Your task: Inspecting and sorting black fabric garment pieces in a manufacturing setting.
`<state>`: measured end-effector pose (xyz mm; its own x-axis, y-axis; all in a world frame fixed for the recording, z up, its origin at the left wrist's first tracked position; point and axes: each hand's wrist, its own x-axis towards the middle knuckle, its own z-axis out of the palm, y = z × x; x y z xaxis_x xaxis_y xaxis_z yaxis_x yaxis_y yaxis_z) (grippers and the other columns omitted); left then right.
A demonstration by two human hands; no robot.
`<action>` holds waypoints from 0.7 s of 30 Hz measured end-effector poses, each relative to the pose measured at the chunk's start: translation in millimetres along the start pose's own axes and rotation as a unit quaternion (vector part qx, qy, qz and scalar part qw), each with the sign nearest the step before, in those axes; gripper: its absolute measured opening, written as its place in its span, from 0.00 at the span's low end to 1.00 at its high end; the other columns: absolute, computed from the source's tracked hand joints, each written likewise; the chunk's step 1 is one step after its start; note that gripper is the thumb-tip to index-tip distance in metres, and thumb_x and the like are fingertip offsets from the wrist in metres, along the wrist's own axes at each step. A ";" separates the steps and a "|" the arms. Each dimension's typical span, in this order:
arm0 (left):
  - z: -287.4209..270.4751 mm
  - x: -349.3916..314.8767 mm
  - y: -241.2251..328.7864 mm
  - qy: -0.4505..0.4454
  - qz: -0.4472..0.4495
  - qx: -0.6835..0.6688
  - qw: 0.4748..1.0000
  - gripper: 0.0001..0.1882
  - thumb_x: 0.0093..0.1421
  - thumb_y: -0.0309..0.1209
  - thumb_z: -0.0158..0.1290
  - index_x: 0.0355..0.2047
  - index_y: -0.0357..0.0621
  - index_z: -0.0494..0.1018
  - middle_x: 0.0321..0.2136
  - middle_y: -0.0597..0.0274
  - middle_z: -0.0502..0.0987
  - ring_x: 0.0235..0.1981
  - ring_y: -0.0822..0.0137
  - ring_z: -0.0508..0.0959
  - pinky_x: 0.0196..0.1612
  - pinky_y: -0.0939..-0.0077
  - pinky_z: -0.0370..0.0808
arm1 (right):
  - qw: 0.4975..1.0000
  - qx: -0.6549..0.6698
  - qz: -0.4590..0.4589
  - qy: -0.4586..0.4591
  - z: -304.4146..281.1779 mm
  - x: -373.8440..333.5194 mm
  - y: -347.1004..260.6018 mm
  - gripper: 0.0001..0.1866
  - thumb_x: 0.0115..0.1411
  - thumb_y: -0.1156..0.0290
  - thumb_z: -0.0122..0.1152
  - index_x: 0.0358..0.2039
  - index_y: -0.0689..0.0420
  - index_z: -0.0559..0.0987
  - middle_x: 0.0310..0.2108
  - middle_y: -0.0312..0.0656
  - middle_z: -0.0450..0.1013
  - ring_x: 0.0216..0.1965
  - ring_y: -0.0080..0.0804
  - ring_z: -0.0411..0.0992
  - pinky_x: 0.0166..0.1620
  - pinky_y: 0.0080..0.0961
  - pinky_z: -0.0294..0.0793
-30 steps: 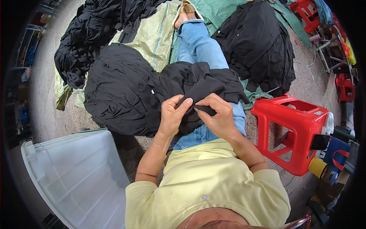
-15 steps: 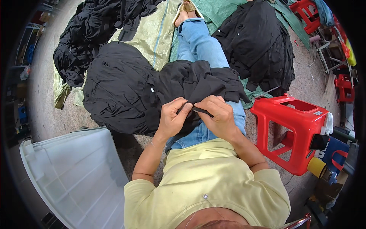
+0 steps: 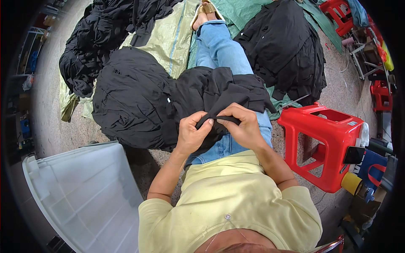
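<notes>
Black fabric (image 3: 211, 90) lies bunched across my lap, over blue jeans. My left hand (image 3: 193, 131) pinches a folded edge of it between thumb and fingers. Close beside it, my right hand (image 3: 242, 126) grips the same edge, thumb and forefinger pressed together. The edge between my hands forms a narrow, dark band. What the curled lower fingers hold is hidden. To the left, a large heap of black cloth (image 3: 130, 97) touches the fabric on my lap.
A red plastic stool (image 3: 301, 168) lies on its side at the right, with a phone (image 3: 353, 155) by it. At the left stands a pale plastic bin (image 3: 84, 198). More black cloth piles (image 3: 287, 55) rest on green and yellow sheeting (image 3: 179, 38).
My hands have come closer together and slightly lower. The fabric edge between them is now folded up into view, with both thumbs nearly meeting on it.
</notes>
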<state>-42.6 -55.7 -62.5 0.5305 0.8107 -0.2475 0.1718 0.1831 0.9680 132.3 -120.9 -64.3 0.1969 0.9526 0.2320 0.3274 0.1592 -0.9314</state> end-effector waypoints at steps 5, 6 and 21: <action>14.6 -1.3 -7.5 0.052 0.019 -0.086 0.995 0.06 0.62 0.24 0.57 0.36 0.33 0.77 0.26 0.76 0.74 0.27 0.85 0.68 0.30 0.87 0.66 | 0.930 0.257 0.262 -0.015 2.5 -5.2 13.7 0.02 0.59 0.80 0.65 0.33 0.64 0.81 0.30 0.31 0.76 0.32 0.13 0.69 0.36 0.14 0.68; 15.7 -0.7 -9.7 0.052 0.011 -0.122 0.991 0.05 0.62 0.24 0.57 0.35 0.34 0.78 0.26 0.76 0.74 0.27 0.85 0.68 0.30 0.88 0.66 | 0.911 0.304 0.278 -0.012 3.9 -5.6 16.7 0.02 0.59 0.79 0.65 0.33 0.64 0.82 0.30 0.31 0.76 0.32 0.13 0.69 0.36 0.13 0.68; -9.2 18.0 -2.4 -0.053 0.158 0.068 0.984 0.43 0.45 0.47 0.71 0.57 0.38 0.69 0.59 0.51 0.66 0.58 0.59 0.69 0.60 0.66 0.65 | 0.958 -0.194 0.068 -0.199 -18.5 7.4 -5.2 0.31 0.43 0.78 0.73 0.51 0.58 0.76 0.34 0.48 0.73 0.44 0.53 0.73 0.47 0.32 0.71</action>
<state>-41.2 -36.5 -68.9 0.6579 0.7510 0.0554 0.0894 -0.1509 0.9845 149.1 -119.4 -52.5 -0.0806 0.9935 -0.0809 0.6580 -0.0079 -0.7530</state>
